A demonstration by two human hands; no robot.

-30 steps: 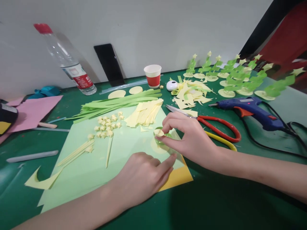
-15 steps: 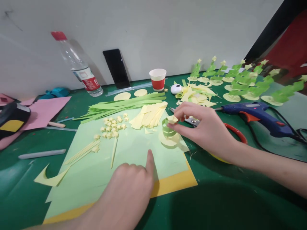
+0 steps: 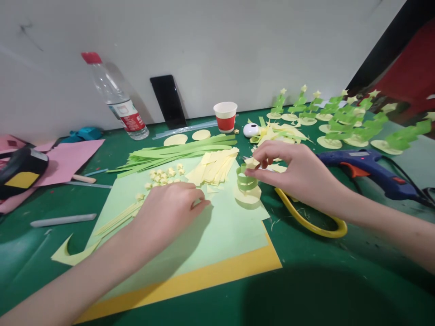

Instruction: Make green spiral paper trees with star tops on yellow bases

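Observation:
My right hand (image 3: 288,165) pinches a small pale-yellow paper star (image 3: 251,163) between thumb and fingertips. The star sits at the top of a springy green paper spiral (image 3: 247,183), which rises from a round cream paper disc (image 3: 248,195) at the right edge of the pale green sheets (image 3: 190,240). Above the middle of those sheets is my left hand (image 3: 173,206), its fingers curled together and nothing visible at their tips. Several folded paper stars (image 3: 166,175) lie just beyond it, partly covered. Thin yellow paper strips (image 3: 118,219) run out from under its wrist.
Green strips (image 3: 176,151) and cream strips (image 3: 214,167) lie behind the sheets. Scissors with a yellow handle (image 3: 314,228) and a blue glue gun (image 3: 360,165) are at right. Several finished spirals (image 3: 360,124) stand behind. A bottle (image 3: 125,108), phone (image 3: 168,102) and paper cup (image 3: 225,117) line the wall.
My left hand has moved up and forward over the sheets, and its pointing index finger has curled in. My right hand keeps its pinch on the star; the green spiral stands slightly taller.

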